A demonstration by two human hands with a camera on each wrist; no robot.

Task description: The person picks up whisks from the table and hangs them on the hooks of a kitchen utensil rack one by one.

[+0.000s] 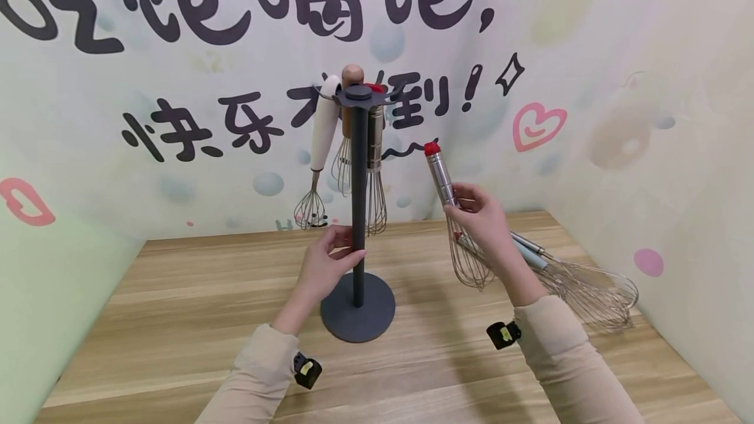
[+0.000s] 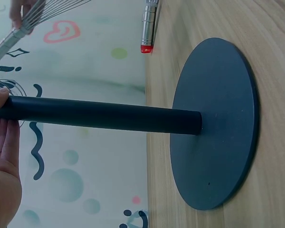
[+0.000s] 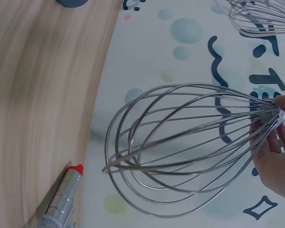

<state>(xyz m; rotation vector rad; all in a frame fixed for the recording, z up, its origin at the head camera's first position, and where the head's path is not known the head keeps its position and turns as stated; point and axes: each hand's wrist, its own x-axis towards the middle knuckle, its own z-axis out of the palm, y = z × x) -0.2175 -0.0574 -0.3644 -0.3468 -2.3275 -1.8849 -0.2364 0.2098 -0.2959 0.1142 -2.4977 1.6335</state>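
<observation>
A dark grey rack stands upright, its post (image 1: 359, 201) rising from a round base (image 2: 213, 156) to a top with hooks. My left hand (image 1: 331, 260) grips the post low down, thumb in front and fingers behind. From the top hang a white-handled whisk (image 1: 325, 126), a wooden-handled whisk (image 1: 352, 75) and a metal-handled whisk (image 1: 375, 142). Right of the rack, my right hand (image 1: 480, 214) pinches a steel whisk (image 1: 440, 172) where handle meets wires. Its red-tipped end points up and its wire loops (image 3: 180, 147) hang down, apart from the table.
Several whisks lie piled at the table's right side, among them one with a pale blue handle (image 1: 530, 255) and one with a red-tipped steel handle (image 3: 64, 194). The wooden table (image 1: 194, 306) meets a printed wall sheet (image 1: 247, 182) at the back.
</observation>
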